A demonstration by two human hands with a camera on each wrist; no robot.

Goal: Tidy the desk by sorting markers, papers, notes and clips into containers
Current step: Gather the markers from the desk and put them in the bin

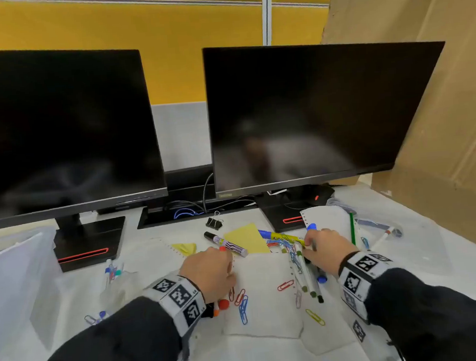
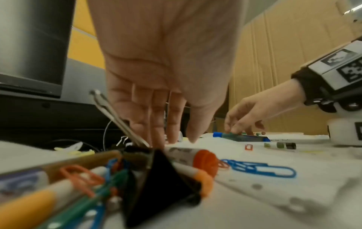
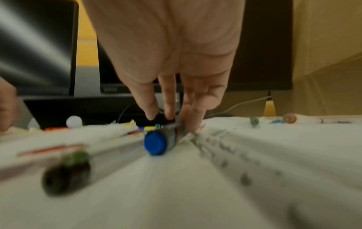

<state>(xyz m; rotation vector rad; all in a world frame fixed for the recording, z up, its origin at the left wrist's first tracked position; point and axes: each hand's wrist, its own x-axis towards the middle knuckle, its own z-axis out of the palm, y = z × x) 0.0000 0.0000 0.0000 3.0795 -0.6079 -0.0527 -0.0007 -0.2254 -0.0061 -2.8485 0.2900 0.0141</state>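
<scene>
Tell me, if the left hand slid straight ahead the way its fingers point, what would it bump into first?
Probably the black-capped marker lying crosswise just past the left hand; its fingers already reach down beside it. Farther on sits the yellow note. Depth is unclear.

We see the right wrist view smeared with blur; the right hand (image 3: 172, 65) hides part of the blue-capped marker (image 3: 156, 143), so we cannot judge its grip.

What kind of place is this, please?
Most likely an office cubicle desk: two dark monitors stand side by side before a yellow partition panel, and markers and paper clips lie scattered on the white desk.
</scene>
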